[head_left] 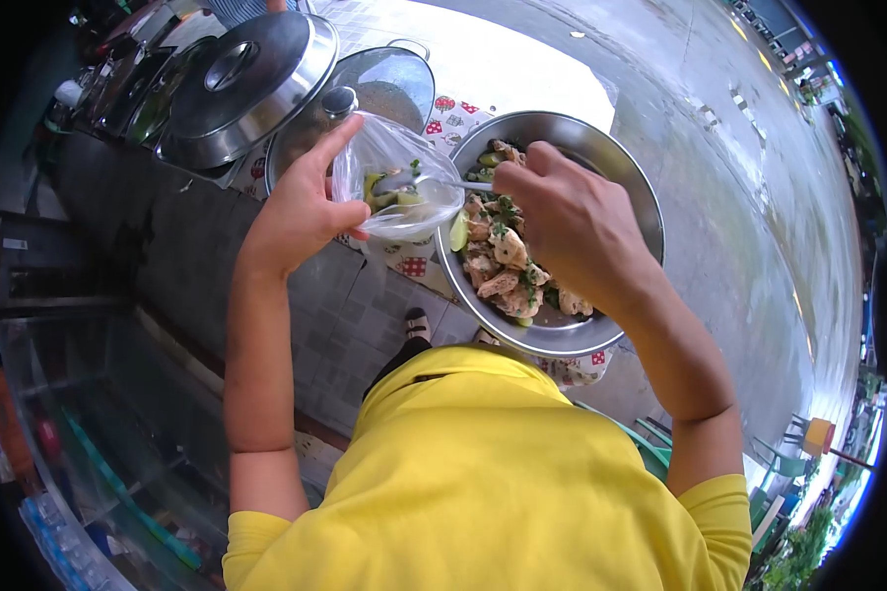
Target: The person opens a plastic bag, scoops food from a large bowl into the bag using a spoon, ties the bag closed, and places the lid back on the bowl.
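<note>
My left hand [310, 207] grips the side of a clear plastic bag [389, 163], its thumb and fingers closed on the film and the bag's mouth turned toward the bowl. Inside the bag lie green vegetable pieces [389, 195]. My right hand [572, 222] is closed round the handle of a metal spoon [473, 185], whose head is in the bag among the greens. Below that hand, a wide steel bowl [650, 212] holds cooked meat pieces [508, 248] with chopped green leaves and a lime-like wedge [459, 231].
Left of the bag stand a glass-lidded pan [389, 84] and a large pot with a steel lid [256, 74]. A patterned cloth [414, 266] covers the table. Further off are green chairs [784, 461], and a clear-sided case [99, 414] is at lower left.
</note>
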Motion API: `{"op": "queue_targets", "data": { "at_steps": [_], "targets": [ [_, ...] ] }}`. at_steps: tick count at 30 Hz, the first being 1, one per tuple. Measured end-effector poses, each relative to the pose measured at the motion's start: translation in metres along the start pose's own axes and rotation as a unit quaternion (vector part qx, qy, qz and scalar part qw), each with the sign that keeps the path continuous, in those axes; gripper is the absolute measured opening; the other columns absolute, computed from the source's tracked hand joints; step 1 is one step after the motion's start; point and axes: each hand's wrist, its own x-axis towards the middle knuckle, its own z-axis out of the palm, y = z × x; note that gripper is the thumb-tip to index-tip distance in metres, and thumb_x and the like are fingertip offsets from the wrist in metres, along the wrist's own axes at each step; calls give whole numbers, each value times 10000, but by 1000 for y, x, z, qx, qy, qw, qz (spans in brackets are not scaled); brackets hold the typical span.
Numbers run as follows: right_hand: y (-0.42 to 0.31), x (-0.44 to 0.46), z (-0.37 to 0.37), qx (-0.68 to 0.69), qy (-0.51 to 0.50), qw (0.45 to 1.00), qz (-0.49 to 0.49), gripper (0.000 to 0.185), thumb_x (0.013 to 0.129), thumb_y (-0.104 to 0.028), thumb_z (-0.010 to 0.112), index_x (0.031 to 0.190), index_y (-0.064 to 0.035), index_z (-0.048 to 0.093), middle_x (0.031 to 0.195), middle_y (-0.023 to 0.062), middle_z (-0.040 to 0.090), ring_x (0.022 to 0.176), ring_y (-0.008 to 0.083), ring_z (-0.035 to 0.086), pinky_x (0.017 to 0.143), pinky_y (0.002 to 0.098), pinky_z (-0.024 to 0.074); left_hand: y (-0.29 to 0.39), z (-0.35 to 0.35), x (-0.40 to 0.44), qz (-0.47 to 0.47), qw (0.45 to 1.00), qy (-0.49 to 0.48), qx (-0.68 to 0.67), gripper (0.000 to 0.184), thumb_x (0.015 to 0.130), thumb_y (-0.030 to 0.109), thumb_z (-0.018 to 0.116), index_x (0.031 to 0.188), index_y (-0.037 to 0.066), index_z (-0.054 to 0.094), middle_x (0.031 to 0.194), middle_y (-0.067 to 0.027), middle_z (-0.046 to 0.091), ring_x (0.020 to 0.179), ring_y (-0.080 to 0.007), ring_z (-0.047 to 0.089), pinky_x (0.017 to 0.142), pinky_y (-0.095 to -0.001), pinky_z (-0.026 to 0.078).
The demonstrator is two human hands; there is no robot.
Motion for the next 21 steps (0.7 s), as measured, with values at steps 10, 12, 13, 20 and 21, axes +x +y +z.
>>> {"op": "queue_targets", "data": {
  "at_steps": [10,12,13,20,21],
  "targets": [
    [119,-159,3,180,19,906,383,128,797,-51,610,918,-16,583,604,22,502,542,82,441,511,263,363,-11,-18,-7,37,997,9,-68,806,671,-126,521,1431,8,291,1323,-114,449,905,-131,571,600,-247,548],
    [114,-191,42,198,63,855,475,157,815,-53,598,966,-34,559,613,17,503,550,83,438,515,271,365,-13,-19,-6,40,996,5,-80,807,666,-129,509,1431,14,297,1354,-115,425,960,-133,568,593,-234,543],
    [111,-203,62,186,86,842,498,176,822,-51,590,992,-39,545,627,34,514,559,112,466,527,290,380,-15,-20,-6,39,996,3,-81,805,664,-129,506,1430,15,303,1359,-116,420,974,-134,566,591,-229,541],
    [79,-201,114,34,214,844,490,253,852,-38,536,1099,-69,492,787,187,588,743,386,595,677,439,448,-16,-13,-4,48,996,-3,-74,782,657,-124,499,1411,9,343,1362,-123,423,997,-130,559,578,-208,529],
    [85,-201,116,20,228,851,473,241,848,-36,541,1084,-67,505,792,183,593,732,375,594,675,436,449,-14,-11,-5,46,997,-1,-69,783,657,-123,501,1412,8,341,1360,-123,425,988,-129,560,576,-209,528]
  ]
}}
